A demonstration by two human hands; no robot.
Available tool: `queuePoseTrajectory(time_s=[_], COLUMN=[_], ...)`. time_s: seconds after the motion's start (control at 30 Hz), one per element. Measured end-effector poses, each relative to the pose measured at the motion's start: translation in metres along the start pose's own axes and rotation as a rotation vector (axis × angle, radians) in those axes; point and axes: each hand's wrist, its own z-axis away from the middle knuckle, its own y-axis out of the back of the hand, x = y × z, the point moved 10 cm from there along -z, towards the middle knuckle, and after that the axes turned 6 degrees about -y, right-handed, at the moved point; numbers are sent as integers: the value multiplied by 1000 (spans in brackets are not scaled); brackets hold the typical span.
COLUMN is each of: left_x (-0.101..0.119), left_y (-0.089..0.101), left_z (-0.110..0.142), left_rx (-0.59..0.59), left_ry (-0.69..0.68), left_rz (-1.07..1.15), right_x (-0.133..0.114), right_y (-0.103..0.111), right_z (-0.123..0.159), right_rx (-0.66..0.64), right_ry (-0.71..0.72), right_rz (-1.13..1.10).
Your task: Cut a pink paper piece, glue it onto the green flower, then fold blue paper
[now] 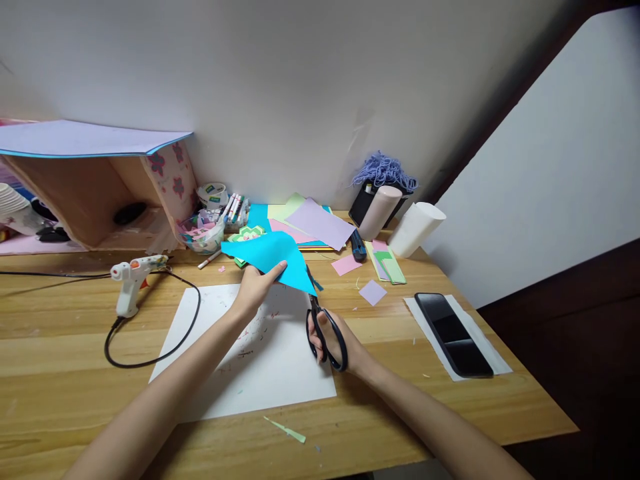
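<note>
My left hand (260, 287) pinches a sheet of bright blue paper (273, 257), thumb on top and fingers underneath. The sheet is held up in the air and bends a little. My right hand (333, 340) is closed round the black handles of a pair of scissors (343, 350). Their blades point away from me at the right edge of the blue paper, partly hidden behind it. A thin dark blue strip hangs by the blades. Beneath both hands lies a white sheet (210, 387) with small reddish marks or scraps on it.
A white glue gun (131, 287) with a looping black cable lies at left. A phone (453, 333) rests on white paper at right. Behind are coloured sheets (323, 223), a tub of scraps (203, 233), a stapler-like blue tool (357, 247), paper rolls (417, 227) and an open box (100, 193).
</note>
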Motion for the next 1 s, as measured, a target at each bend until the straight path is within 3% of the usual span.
queuePoseTrajectory(time_s=[0.2, 0.47, 1.0], left_x=[13, 23, 25], left_y=[-3, 8, -13], left_z=[0, -5, 11], left_rx=[-84, -111, -233], left_ry=[-33, -41, -15], left_rz=[-118, -375, -593], right_x=[4, 0, -1], right_y=[-4, -15, -8], right_z=[-3, 0, -2], right_rx=[-89, -281, -146], right_ry=[-14, -27, 39], right_rz=[-99, -185, -203])
